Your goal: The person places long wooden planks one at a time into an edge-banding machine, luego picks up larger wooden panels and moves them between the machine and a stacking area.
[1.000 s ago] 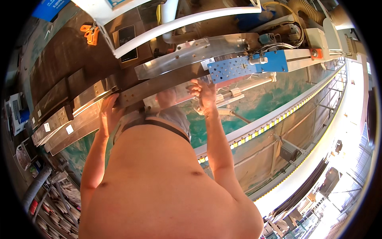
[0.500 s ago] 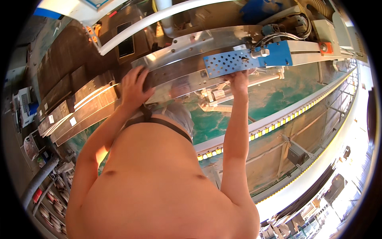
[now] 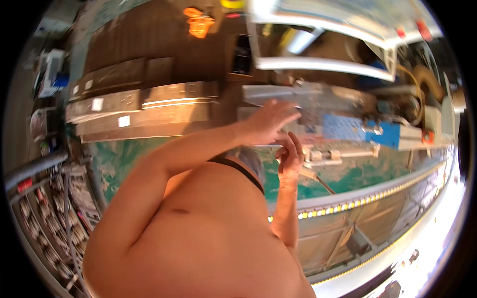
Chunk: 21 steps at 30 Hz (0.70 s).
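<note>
My left hand (image 3: 271, 121) reaches across to the right, over the near edge of a shiny metal machine bed (image 3: 261, 93). Its fingers are stretched out and smeared by motion, with nothing visible in them. Close below it, my right hand (image 3: 290, 156) is raised with its fingers apart and partly bent; no held thing shows. The two hands nearly meet in this view, and I cannot tell whether they touch. To their right, a blue plate with holes (image 3: 343, 127) lies along the machine, beside a blue block (image 3: 385, 135).
Brown boards with white labels (image 3: 164, 124) lie in stacks at the left. A dark rectangular device (image 3: 242, 55) and an orange object (image 3: 199, 25) rest on the brown surface behind. A white-framed clear panel (image 3: 323, 64) overhangs the machine. A yellow-marked rail (image 3: 348, 204) runs at the right.
The view has swung left. My left hand has left the bed's left end and moved right, towards my right hand. My right hand has come away from the blue plate.
</note>
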Tool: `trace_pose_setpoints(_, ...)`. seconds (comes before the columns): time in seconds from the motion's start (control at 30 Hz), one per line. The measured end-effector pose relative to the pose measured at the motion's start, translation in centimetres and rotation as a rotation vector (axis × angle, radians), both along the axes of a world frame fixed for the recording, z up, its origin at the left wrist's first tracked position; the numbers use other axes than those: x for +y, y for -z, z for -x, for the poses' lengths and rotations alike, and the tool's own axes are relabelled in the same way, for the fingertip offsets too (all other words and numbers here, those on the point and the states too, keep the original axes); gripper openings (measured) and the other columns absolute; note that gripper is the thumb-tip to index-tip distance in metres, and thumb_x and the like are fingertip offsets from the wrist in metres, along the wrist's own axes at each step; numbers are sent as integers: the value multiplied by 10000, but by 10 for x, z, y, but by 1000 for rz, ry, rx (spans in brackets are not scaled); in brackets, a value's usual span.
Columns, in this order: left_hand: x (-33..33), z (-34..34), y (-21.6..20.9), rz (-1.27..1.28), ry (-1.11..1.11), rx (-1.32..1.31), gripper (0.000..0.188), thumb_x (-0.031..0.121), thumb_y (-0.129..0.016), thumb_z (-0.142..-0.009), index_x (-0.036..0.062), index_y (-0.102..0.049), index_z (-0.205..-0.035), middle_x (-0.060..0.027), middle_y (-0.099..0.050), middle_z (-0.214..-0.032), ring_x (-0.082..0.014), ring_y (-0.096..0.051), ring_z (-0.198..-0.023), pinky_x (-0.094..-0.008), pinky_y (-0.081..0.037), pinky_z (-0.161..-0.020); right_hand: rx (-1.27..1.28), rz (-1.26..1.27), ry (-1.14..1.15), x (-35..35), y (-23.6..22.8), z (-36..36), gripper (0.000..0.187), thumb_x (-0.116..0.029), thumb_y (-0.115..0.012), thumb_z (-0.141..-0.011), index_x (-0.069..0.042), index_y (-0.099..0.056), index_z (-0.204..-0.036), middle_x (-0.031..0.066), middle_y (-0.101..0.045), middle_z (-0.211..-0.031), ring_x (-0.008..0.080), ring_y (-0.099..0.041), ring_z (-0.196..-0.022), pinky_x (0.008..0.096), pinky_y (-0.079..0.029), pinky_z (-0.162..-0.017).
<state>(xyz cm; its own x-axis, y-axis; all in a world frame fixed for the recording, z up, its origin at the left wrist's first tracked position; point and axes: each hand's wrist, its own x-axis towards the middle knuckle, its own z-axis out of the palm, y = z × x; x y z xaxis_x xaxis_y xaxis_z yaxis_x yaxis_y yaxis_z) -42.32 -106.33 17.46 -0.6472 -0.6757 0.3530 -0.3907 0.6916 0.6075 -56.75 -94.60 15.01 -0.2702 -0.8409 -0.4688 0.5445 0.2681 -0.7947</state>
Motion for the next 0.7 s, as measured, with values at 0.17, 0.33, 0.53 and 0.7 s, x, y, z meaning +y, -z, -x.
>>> trace_pose_setpoints(0.17,39,-113,-41,-441,-247,209,314,201,-704,-813,57,-642,-1085,-116,-659,-1019,-301,-621,-921,-395,-488,-807,222,20,-333,-36,-33,-87,258,-77,-560,-922,13,-598,-1160,78,-657,-810,101,-541,-561,220,-412,-490)
trace_pose_setpoints(0.33,95,-253,-39,-794,-770,547,183,158,-652,-902,46,-676,-1044,-103,-702,-981,-123,-657,-901,-286,-522,-773,732,676,-696,-88,-94,-219,208,-70,-592,-918,-40,-619,-1121,81,-680,-857,139,-630,-689,264,-502,-597)
trace_pose_setpoints(0.53,131,-362,-17,-618,-1171,991,180,136,-597,-946,0,-634,-1058,-54,-673,-908,-134,-630,-831,-280,-505,-789,1181,1228,-879,-136,-105,-355,408,-169,-723,-763,-72,-601,-1140,115,-567,-1219,292,-507,-1153,445,-422,-965)
trace_pose_setpoints(0.7,146,-418,-2,-510,-1448,1255,165,202,-598,-947,54,-641,-1009,-51,-666,-876,-143,-629,-773,-254,-491,-739,1377,1226,-951,-133,-82,-384,489,-180,-743,-737,-92,-585,-1191,100,-548,-1243,273,-485,-1133,438,-403,-974)
